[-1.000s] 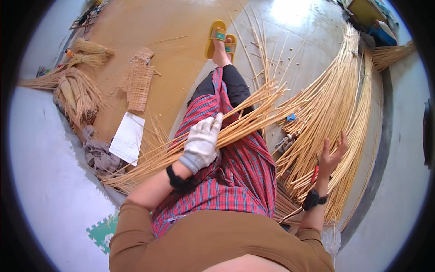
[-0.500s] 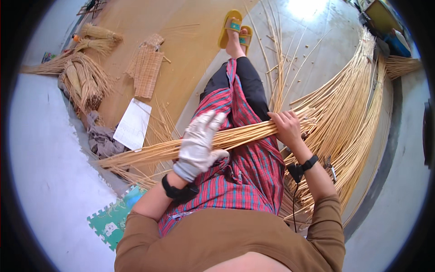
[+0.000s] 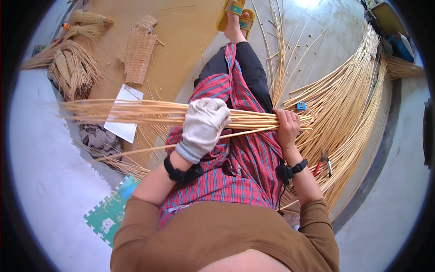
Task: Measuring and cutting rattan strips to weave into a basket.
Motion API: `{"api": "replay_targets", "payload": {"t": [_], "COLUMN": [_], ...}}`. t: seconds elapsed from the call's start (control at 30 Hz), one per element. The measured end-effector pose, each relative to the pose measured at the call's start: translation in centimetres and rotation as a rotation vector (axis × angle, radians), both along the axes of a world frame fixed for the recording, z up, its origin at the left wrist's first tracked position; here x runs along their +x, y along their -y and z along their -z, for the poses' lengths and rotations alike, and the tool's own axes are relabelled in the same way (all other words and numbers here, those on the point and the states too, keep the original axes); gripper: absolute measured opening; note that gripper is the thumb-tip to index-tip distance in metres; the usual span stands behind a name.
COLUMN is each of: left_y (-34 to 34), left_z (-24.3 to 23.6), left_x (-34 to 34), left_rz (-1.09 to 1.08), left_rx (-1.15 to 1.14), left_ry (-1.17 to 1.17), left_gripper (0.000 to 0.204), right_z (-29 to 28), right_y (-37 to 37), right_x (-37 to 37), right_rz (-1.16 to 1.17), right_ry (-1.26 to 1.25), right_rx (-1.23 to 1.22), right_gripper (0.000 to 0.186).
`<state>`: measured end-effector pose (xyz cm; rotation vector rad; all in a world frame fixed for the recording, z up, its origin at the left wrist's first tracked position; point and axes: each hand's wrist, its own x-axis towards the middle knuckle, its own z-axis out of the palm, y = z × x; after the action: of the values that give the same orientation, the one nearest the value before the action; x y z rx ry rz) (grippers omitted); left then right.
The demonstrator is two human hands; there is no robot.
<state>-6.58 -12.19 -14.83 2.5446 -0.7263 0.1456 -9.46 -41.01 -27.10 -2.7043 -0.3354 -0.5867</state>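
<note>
A bundle of pale reed strands lies crosswise over my lap, its far ends blurred to the left. My left hand, in a white glove, is closed on the middle of the bundle, with one strand running apart below the others. My bare right hand grips the bundle's right end. Red plaid cloth covers my lap beneath it. Red-handled pruning shears lie on strands right of my right wrist.
Long strand bundles spread over the floor at right, near a small blue tool. At left are coiled bundles, a woven panel, a white sheet, grey cloth and green foam mat.
My right hand has come in from the far right and taken hold of the bundle. My left hand has shifted and closed on it; the bundle's left ends have swung upward.
</note>
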Motion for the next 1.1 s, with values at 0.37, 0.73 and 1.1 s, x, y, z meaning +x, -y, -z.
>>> {"api": "replay_targets", "payload": {"t": [0.37, 0.73, 1.1], "left_y": [8.8, 0.0, 10.3], "left_z": [3.8, -0.8, 3.6], "left_x": [-0.7, -2.0, -2.2], "left_rz": [0.266, -0.09, 0.612], "left_rx": [-0.258, 0.183, -0.726], "left_ry": [-0.132, -0.111, -0.748], "left_gripper": [0.029, 0.026, 0.017], "right_z": [-1.9, -1.9, -2.0], "right_y": [-1.2, -1.7, -2.8], "right_x": [0.0, -0.3, -0.2], "right_rz": [-0.101, -0.021, -0.067], "right_ry": [-0.219, -0.14, -0.223], "right_rx": [-0.144, -0.171, -0.191], "right_gripper": [0.023, 0.015, 0.006]}}
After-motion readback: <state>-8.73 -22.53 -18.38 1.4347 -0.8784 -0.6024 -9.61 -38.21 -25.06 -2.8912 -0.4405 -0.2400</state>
